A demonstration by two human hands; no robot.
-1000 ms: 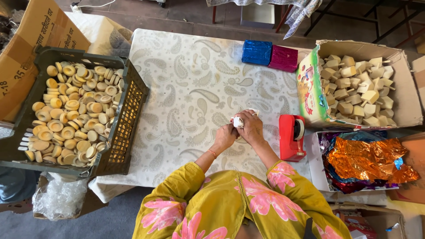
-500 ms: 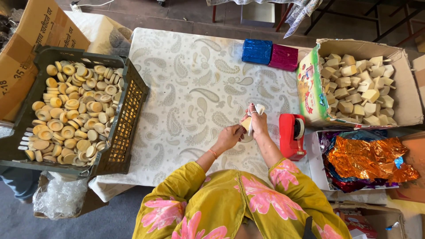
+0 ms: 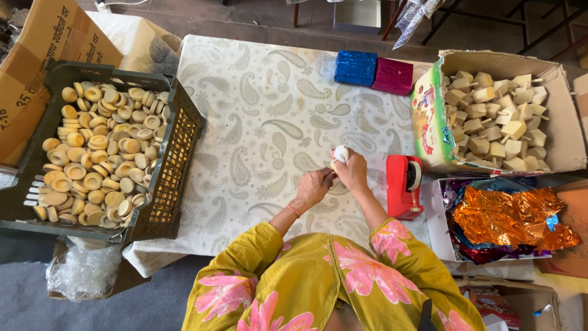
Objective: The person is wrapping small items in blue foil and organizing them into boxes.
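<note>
At the bottom centre of the frame I see my yellow sleeves with pink flowers [image 3: 343,282] coming up to the middle, where both hands meet over the table [image 3: 263,116], which is covered in a pale paisley cloth. My right hand [image 3: 354,173] is closed around a small white wrapped piece [image 3: 340,153], which sticks out just above its fingertips, held up off the cloth, I judge so that both hands can get at it from each side. My left hand [image 3: 313,187] sits just beside and a little below, fingers pinched narrow and touching the lower edge of the same piece; whether it grips wrapping or only steadies it I cannot tell. Just right of the right hand stands a red tape dispenser [image 3: 404,187], near enough to reach without shifting. Lower right, an open box holds crumpled orange and purple foil sheets [image 3: 508,217]. At the left edge a dark plastic crate [image 3: 177,153] is full of round tan discs [image 3: 92,153], well apart from the hands. Upper right, a cardboard box [image 3: 554,153] is heaped with pale blocky pieces [image 3: 490,119]. Farthest, at the top centre of the cloth, a blue foil block [image 3: 356,67] and a magenta foil block [image 3: 393,76] lie touching side by side.
</note>
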